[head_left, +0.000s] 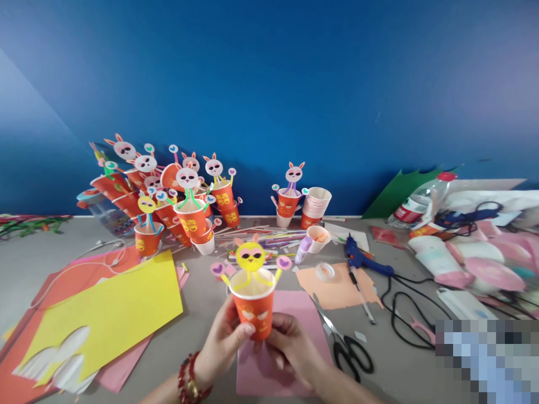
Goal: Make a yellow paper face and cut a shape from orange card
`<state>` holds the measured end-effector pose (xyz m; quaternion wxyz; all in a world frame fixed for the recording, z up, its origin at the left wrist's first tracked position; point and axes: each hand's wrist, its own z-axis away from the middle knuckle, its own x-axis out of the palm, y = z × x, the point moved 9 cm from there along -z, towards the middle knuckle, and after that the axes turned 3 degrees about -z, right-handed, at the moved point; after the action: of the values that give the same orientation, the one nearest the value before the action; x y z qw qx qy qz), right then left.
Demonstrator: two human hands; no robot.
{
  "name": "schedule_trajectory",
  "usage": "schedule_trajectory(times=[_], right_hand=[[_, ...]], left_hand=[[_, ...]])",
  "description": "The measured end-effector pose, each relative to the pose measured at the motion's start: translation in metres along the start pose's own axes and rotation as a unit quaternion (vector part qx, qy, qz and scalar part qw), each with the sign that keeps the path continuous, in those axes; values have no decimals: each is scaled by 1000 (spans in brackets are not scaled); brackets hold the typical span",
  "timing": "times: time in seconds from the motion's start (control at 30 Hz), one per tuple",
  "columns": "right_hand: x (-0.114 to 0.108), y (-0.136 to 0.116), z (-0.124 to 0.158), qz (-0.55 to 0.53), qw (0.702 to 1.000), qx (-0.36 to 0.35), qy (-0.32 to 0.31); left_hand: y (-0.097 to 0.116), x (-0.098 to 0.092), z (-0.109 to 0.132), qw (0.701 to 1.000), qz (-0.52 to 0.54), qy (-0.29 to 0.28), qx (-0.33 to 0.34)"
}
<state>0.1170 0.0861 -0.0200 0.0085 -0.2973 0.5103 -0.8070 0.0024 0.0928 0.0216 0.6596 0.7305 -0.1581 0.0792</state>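
Between my hands, upright over a pink sheet (pixel 295 359), is a red paper cup (pixel 252 308) with gold print. A yellow paper rabbit face (pixel 250 256) rises out of it on yellow stems, and two pink discs with purple hearts stand at its sides. My left hand (pixel 227 331) is wrapped round the cup's left side, thumb across the front. Closed fingers of my right hand (pixel 290 342) touch the cup's lower right edge; their tips are partly hidden behind it. Black-handled scissors (pixel 353 356) lie to the right of the sheet.
Several finished rabbit cups (pixel 189 216) crowd the back left. A stack of cups (pixel 316 205) stands at the back centre. A blue glue gun (pixel 366 258) with a looping black cord lies right of an orange sheet (pixel 337 286). Yellow card (pixel 113 314) covers the left.
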Motion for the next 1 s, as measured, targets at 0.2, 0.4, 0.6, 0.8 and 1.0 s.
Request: schedule_trajectory(times=[0.2,0.4,0.6,0.8,1.0], right_hand=[[6,9,0,-9,999,29,-33],[1,-1,1,-34,999,-6,-2],[8,11,2,-31,998,40,-33],[3,-1,1,-67,998,-8,-2],[9,13,3,-24,999,33,-36]], left_hand=[[3,-15,-4,999,12,53,3],[-5,-7,-1,999,-15,25,-15],[3,-19,-5,999,15,49,1],[-4,-3,2,1000,-17,1,-13],[5,-21,-5,998,33,58,11]])
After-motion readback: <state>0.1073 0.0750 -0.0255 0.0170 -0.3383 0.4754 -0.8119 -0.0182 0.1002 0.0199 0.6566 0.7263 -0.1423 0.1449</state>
